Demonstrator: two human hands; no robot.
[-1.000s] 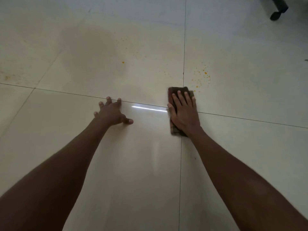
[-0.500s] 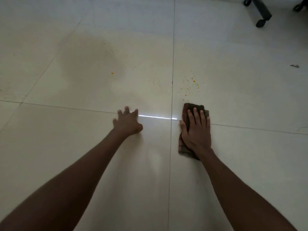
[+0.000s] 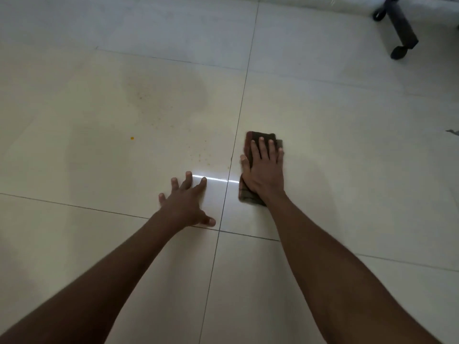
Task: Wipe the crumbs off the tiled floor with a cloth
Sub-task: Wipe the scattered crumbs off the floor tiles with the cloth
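Observation:
A dark folded cloth (image 3: 260, 137) lies flat on the pale tiled floor (image 3: 347, 157), just right of a grout line. My right hand (image 3: 264, 171) presses on it with straight fingers, covering most of it. My left hand (image 3: 185, 204) rests on the floor with spread fingers, left of the same grout line. Small orange crumbs (image 3: 202, 157) are scattered on the tile beyond my left hand. A single larger orange crumb (image 3: 132, 138) lies further left. The spot under the cloth is hidden.
A black chair base with castors (image 3: 400, 28) stands at the far right. A small grey scrap (image 3: 452, 132) lies at the right edge. A darker smudged patch (image 3: 164, 93) marks the tile ahead on the left.
My right hand has slid the cloth forward over the patch of orange crumbs right of the grout line, which no longer shows. My left hand has shifted forward and right on the floor.

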